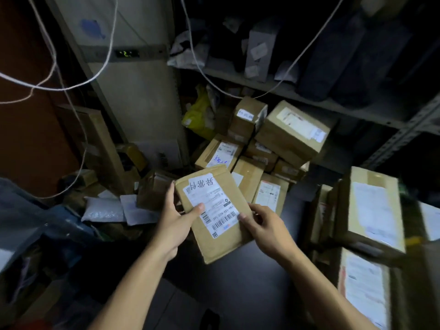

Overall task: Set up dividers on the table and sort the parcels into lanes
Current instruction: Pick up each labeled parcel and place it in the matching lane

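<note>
A flat brown cardboard parcel (219, 236) with a white shipping label and handwritten characters is held in the air above a dark table (238, 282). My left hand (175, 225) grips its left edge, thumb lying on the label. My right hand (266, 228) holds the right edge, thumb touching the label's corner. Behind it lies a heap of several brown parcels (266, 144). More tall boxes (373, 206) stand on the right.
A metal shelf (297, 91) with grey bags and parcels runs across the back. A yellow bag (201, 115) sits beside the heap. White padded mailers (119, 210) and dark bags lie at the left. White cords (71, 86) hang overhead.
</note>
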